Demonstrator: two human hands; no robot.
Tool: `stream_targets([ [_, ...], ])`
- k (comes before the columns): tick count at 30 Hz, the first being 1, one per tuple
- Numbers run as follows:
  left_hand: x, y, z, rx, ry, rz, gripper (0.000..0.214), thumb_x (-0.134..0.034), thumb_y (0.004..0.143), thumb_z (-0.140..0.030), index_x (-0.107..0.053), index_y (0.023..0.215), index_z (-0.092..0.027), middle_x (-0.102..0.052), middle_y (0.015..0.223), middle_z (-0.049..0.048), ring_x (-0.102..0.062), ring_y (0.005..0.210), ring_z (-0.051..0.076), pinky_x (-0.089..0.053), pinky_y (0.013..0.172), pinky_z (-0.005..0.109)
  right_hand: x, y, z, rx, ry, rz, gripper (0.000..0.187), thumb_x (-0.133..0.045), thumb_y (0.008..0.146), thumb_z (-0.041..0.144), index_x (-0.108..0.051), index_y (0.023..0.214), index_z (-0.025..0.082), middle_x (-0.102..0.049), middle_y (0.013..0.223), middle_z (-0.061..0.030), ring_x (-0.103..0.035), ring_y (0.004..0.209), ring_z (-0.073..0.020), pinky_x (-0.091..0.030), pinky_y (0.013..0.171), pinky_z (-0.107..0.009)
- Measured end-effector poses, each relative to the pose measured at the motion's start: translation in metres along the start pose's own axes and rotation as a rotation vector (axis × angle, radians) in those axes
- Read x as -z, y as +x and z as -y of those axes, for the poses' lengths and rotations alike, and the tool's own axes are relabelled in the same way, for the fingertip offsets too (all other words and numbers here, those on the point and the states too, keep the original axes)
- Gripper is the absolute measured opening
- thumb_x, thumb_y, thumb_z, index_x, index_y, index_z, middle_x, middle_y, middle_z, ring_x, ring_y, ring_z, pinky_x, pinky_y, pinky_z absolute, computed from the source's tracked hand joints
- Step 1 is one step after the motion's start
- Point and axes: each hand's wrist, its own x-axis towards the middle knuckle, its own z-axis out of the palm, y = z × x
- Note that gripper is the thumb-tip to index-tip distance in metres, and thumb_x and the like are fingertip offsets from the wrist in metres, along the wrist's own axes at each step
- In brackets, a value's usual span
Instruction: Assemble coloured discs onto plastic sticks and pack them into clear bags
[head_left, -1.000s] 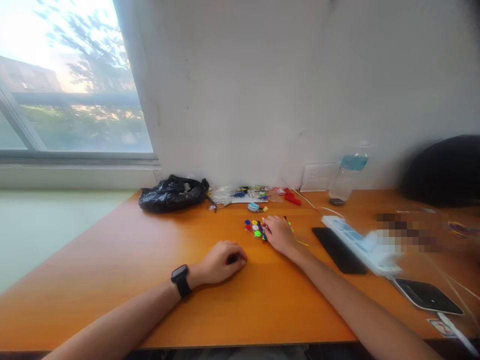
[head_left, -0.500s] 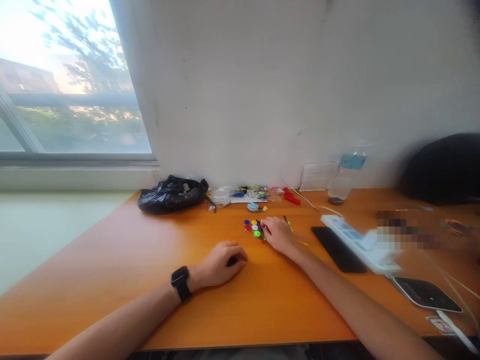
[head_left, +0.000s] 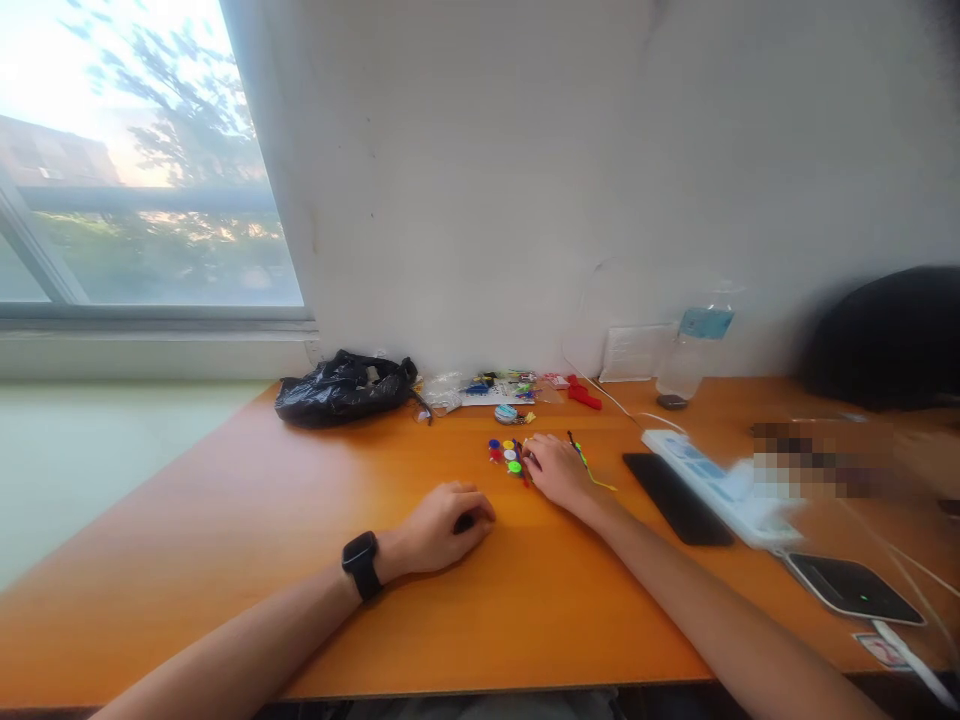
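Observation:
My left hand (head_left: 439, 527) rests on the table with its fingers curled loosely towards the thumb. Only a dark hollow shows inside it, and no object is visible there. My right hand (head_left: 553, 465) lies farther forward, fingers bent down and closed among small coloured pieces; whatever is under the fingertips is too small to name. Just left of it sit several button-like discs in blue, yellow, red and white, with a green disc (head_left: 514, 468) nearest me. Thin dark and red strips (head_left: 525, 478) lie against its fingertips. To its right runs a slim yellow-green strip (head_left: 598, 484).
Along the wall lie a black plastic bag (head_left: 341, 390), clear packets (head_left: 442, 392), a round tin-like item (head_left: 506, 413) and a red piece (head_left: 583, 393). To the right are a bottle (head_left: 681, 370), a black phone-like slab (head_left: 675, 500), a white power strip (head_left: 694, 462) and a dark device (head_left: 855, 585).
My right hand has shifted very slightly, and more of the yellow-green strip at its right shows. My left hand stays put. At far right, a blurred hand has moved.

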Motion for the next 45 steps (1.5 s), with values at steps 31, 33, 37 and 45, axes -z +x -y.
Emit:
stream_targets([
  [31, -0.004, -0.002, 0.004, 0.042, -0.160, -0.079, 0.025, -0.063, 0.089, -0.016, -0.070, 0.112, -0.019, -0.072, 0.105, 0.0071, -0.067, 0.090, 0.018, -0.055, 0.085, 0.029, 0.018, -0.012, 0.044, 0.146, 0.602, -0.286, 0.007, -0.050, 0.103, 0.023, -0.054, 0.097, 0.023, -0.068, 0.119, -0.0125, -0.062, 0.118, -0.0278, -0.047, 0.103, -0.043],
  [33, -0.003, -0.002, 0.001, 0.032, -0.172, -0.061, 0.027, -0.063, 0.090, -0.016, -0.071, 0.115, -0.020, -0.073, 0.108, 0.0077, -0.068, 0.094, 0.019, -0.056, 0.087, 0.030, 0.019, -0.013, 0.046, 0.175, 0.614, -0.294, 0.008, -0.048, 0.103, 0.022, -0.053, 0.097, 0.023, -0.066, 0.122, -0.0132, -0.059, 0.124, -0.0284, -0.045, 0.106, -0.045],
  [37, 0.000, -0.001, -0.004, -0.024, -0.183, -0.050, 0.027, -0.060, 0.094, -0.017, -0.072, 0.118, -0.021, -0.073, 0.119, 0.0090, -0.069, 0.107, 0.021, -0.054, 0.098, 0.033, 0.021, -0.015, 0.049, 0.260, 0.603, -0.270, 0.011, -0.046, 0.104, 0.020, -0.053, 0.096, 0.023, -0.065, 0.124, -0.0133, -0.057, 0.128, -0.0285, -0.045, 0.108, -0.048],
  [45, 0.001, 0.002, -0.005, -0.053, -0.101, -0.072, 0.023, -0.062, 0.097, -0.029, -0.075, 0.116, -0.025, -0.071, 0.124, 0.0112, -0.066, 0.114, 0.027, -0.054, 0.104, 0.040, 0.023, -0.022, 0.055, 0.369, 0.554, -0.169, 0.011, -0.049, 0.102, 0.015, -0.055, 0.101, 0.025, -0.068, 0.123, -0.0102, -0.056, 0.131, -0.0275, -0.044, 0.110, -0.047],
])
